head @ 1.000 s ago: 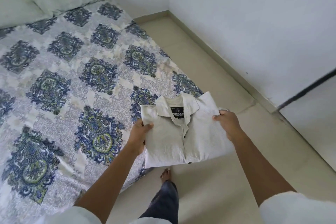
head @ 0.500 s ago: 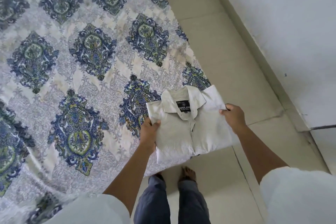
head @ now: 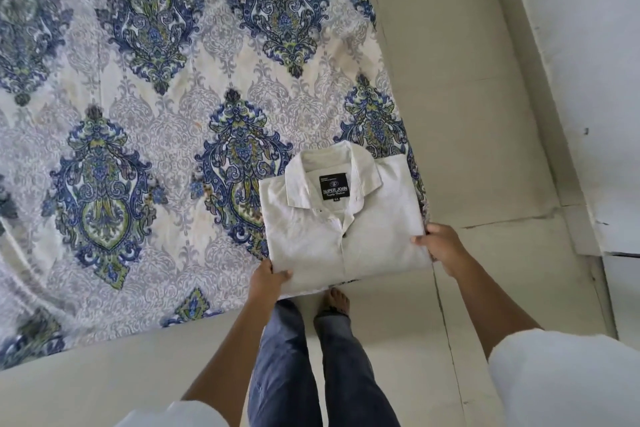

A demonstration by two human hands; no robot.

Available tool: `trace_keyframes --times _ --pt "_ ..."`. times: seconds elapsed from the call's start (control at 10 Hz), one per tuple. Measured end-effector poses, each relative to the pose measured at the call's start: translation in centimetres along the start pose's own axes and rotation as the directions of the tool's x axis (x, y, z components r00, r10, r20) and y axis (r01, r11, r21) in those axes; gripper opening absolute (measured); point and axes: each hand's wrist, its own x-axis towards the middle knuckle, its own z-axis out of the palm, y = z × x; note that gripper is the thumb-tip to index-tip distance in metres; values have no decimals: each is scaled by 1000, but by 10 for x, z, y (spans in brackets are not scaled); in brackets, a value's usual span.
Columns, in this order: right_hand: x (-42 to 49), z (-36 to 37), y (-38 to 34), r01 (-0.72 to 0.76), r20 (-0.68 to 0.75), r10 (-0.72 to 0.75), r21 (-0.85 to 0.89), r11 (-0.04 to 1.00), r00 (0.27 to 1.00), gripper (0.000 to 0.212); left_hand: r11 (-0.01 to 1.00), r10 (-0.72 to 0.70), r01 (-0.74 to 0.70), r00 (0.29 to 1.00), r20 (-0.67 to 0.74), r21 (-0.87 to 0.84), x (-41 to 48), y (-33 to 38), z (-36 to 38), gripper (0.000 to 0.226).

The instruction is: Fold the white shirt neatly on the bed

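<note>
The white shirt (head: 343,218) is folded into a compact rectangle, collar and black label facing up. It hovers over the near right corner of the bed (head: 145,135), which carries a blue and green patterned sheet. My left hand (head: 268,279) grips the shirt's near left corner, thumb on top. My right hand (head: 438,244) grips its right edge, thumb on top and fingers under the fabric.
Pale floor tiles (head: 460,107) run along the right of the bed up to a white wall (head: 588,45) with a skirting. My legs in blue trousers (head: 311,357) and a bare foot (head: 337,302) stand at the bed's corner.
The view has tilted down and the pillows have left the frame. Both hands have carried the folded shirt lower and further over the bed's corner, keeping their grip.
</note>
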Motion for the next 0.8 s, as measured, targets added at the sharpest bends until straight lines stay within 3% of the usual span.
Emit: trace_keyframes --times 0.1,0.2,0.3,0.4,0.5,0.6,0.7,0.8 --pt "12 -2 -8 76 -107 -76 -6 997 991 12 999 3 -2 1000 -31 46 -1 6 11 26" --pt "15 2 -5 21 -79 -30 -114 993 996 11 997 -15 19 998 -62 73 -1 12 17 32" --pt "18 6 -9 8 -31 -9 -49 999 999 28 981 -42 36 999 -26 -189 8 23 11 42" --pt "23 8 -34 87 -39 -84 79 993 996 26 940 30 -61 995 -95 -336 20 48 0 31" --pt "38 16 -47 98 -114 -80 163 982 990 22 946 98 -162 968 -229 -281 33 70 -3 13" --pt "43 23 -41 81 -181 -45 193 978 982 11 968 120 -173 955 -270 -182 39 71 -3 17" --pt "37 28 -38 75 -215 -46 130 989 976 23 970 130 -179 955 -268 -166 33 59 -11 27" --pt "22 24 -44 127 -384 -141 -60 990 913 33 959 214 -255 939 -270 -125 12 58 -32 8"
